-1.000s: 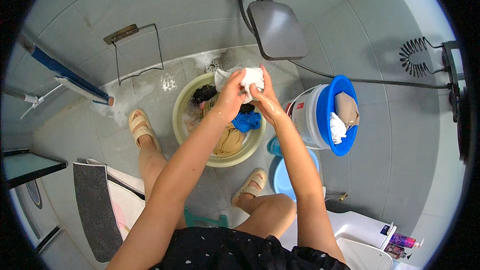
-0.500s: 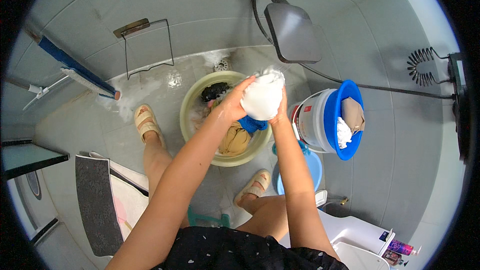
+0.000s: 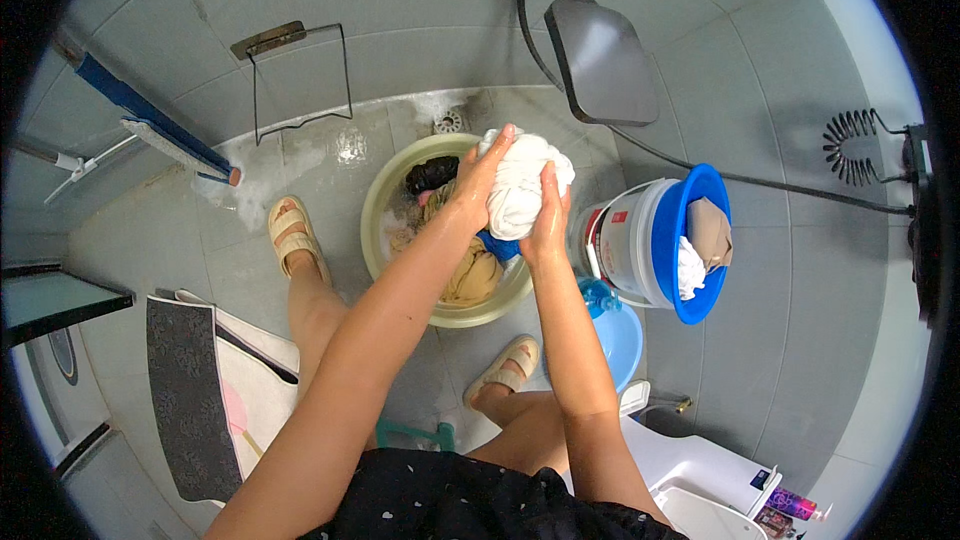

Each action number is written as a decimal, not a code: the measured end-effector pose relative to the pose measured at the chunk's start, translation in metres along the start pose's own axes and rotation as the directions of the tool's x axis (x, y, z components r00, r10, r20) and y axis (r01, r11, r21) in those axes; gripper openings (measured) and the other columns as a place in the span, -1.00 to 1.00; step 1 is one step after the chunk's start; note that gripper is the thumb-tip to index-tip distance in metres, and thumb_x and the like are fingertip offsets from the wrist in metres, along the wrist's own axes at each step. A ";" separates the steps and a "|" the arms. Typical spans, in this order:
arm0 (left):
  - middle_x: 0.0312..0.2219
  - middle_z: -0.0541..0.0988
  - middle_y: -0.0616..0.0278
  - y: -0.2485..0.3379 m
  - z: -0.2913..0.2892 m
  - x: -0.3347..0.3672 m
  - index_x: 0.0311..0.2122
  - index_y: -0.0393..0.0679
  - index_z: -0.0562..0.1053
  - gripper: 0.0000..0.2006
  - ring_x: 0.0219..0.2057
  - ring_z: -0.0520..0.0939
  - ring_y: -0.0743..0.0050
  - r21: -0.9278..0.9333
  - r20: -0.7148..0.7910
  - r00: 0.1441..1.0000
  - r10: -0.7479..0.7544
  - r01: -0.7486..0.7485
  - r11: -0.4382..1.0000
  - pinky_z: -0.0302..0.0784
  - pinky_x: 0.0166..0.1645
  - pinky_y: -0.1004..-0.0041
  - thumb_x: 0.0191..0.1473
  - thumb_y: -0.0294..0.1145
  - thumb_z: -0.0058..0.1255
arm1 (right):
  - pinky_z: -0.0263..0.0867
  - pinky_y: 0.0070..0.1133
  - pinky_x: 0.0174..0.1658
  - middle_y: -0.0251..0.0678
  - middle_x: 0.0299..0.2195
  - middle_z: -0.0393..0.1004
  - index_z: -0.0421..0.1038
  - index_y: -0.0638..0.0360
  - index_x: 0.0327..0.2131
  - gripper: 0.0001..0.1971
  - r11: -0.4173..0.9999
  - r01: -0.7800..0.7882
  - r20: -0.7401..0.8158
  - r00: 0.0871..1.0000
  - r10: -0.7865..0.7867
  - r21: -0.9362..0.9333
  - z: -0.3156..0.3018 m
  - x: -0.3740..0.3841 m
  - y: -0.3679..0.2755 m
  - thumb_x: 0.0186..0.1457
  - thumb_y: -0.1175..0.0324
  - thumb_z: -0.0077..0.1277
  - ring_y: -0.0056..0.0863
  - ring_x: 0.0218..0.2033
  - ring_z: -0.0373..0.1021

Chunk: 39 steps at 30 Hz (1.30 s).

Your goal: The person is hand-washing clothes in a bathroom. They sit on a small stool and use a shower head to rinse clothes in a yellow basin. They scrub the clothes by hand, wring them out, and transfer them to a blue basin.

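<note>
A bunched white cloth (image 3: 520, 185), folded and wet-looking, is held up between my two hands. My left hand (image 3: 480, 180) presses on its left side, and my right hand (image 3: 548, 220) grips it from the right and below. Under them stands a pale yellow-green basin (image 3: 375, 270) on the floor. Inside lie a black garment (image 3: 432, 175), a tan cloth (image 3: 472, 278) and a blue cloth (image 3: 500, 245), the last partly hidden by the white cloth and my right hand.
A white bucket (image 3: 625, 245) carries a blue basin (image 3: 668, 270) holding a beige cloth (image 3: 708, 232) and a white one. Behind my right forearm is a light-blue basin (image 3: 622, 340). A shower head (image 3: 608, 65) hangs ahead. Foam lies by the drain (image 3: 448, 122).
The white cloth has turned from a smooth lump to a creased bundle. My right hand has come up along its side, with the fingers now showing in front.
</note>
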<state>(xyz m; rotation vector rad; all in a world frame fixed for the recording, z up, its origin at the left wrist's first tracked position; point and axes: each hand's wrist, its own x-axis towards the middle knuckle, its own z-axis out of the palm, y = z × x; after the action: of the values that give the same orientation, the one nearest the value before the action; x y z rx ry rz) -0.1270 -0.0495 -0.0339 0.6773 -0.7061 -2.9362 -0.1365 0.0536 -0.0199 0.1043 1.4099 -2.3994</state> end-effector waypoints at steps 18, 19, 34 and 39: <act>-0.36 0.51 0.15 0.010 0.010 0.000 -0.23 -0.30 0.40 -0.63 -0.38 0.52 0.50 0.616 0.235 0.949 0.211 -0.314 0.722 0.43 -0.27 0.50 -0.19 -0.33 0.11 | 0.33 -0.42 -0.11 -0.22 -0.20 0.42 0.28 0.16 -0.10 -0.57 0.814 -0.580 0.325 0.779 0.537 0.046 -0.025 0.043 -0.018 0.16 0.07 -0.41 -0.32 -0.21 0.39; -0.30 0.51 0.11 0.011 0.010 0.000 -0.18 -0.30 0.38 -0.56 -0.34 0.52 0.47 0.597 0.253 0.954 0.160 -0.284 0.750 0.43 -0.24 0.48 -0.19 -0.26 0.12 | 0.32 -0.42 -0.09 -0.21 -0.17 0.41 0.26 0.17 -0.06 -0.55 0.848 -0.530 0.241 0.826 0.510 0.023 -0.020 0.039 -0.023 0.16 0.05 -0.39 -0.32 -0.18 0.39; 0.16 0.08 0.09 0.013 0.006 -0.021 0.20 0.01 -0.01 -0.06 0.16 0.09 -0.07 -0.042 0.022 0.830 -0.557 0.558 0.829 -0.24 0.16 -0.17 -0.16 0.53 -0.52 | 0.27 -0.68 -0.35 -0.34 -0.43 0.40 0.27 0.15 -0.37 -0.79 0.931 0.159 0.134 0.984 -0.121 -0.328 -0.014 0.045 -0.029 -0.06 0.37 0.08 -0.55 -0.44 0.35; 0.09 0.23 0.14 0.015 -0.003 -0.011 0.13 0.01 0.15 -0.13 0.10 0.23 0.05 -0.068 0.256 0.866 -0.430 0.460 0.885 0.02 0.12 -0.13 -0.13 0.50 -0.49 | -0.12 -0.34 0.15 0.13 0.14 -0.06 0.24 0.20 -0.21 -0.47 0.498 0.534 0.492 0.841 -0.226 -0.683 -0.012 0.017 -0.034 -0.25 0.18 0.22 -0.10 0.22 -0.15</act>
<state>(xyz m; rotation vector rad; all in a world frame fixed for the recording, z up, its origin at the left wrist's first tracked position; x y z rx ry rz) -0.1167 -0.0629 -0.0253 0.5493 -0.4080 -3.4974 -0.1654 0.0746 -0.0020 -0.9234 2.3577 -1.6384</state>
